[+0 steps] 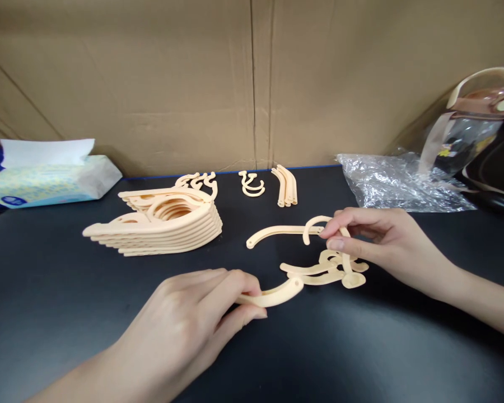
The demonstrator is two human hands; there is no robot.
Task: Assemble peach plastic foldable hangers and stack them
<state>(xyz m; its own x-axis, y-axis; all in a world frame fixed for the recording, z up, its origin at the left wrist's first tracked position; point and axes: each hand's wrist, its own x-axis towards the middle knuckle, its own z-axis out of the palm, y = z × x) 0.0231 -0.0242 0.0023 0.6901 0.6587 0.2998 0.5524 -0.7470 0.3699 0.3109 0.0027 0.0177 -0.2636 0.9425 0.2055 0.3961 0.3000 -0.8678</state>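
Observation:
Pinched between the thumb and fingers of my left hand [193,313] is a curved cream plastic hanger arm [283,294], with a small hole at its free end. My right hand [373,238] grips a cream hanger hook [345,254] by its stem; the hook's curve points left and its rounded base hangs downward. Behind the hook, more cream hanger pieces [306,270] lie on the table, partly covered by it. Another curved arm [273,230] rests just beyond, its right end close to my right fingertips. The two held parts are apart.
A stack of cream hanger parts [172,235] stands on the black table [109,313]. Behind are several small hooks [199,180], more hooks [252,187] and a bundle of arms [286,184]. Around them are a tissue pack [54,179], a clear plastic bag [386,182] and a bottle [462,137].

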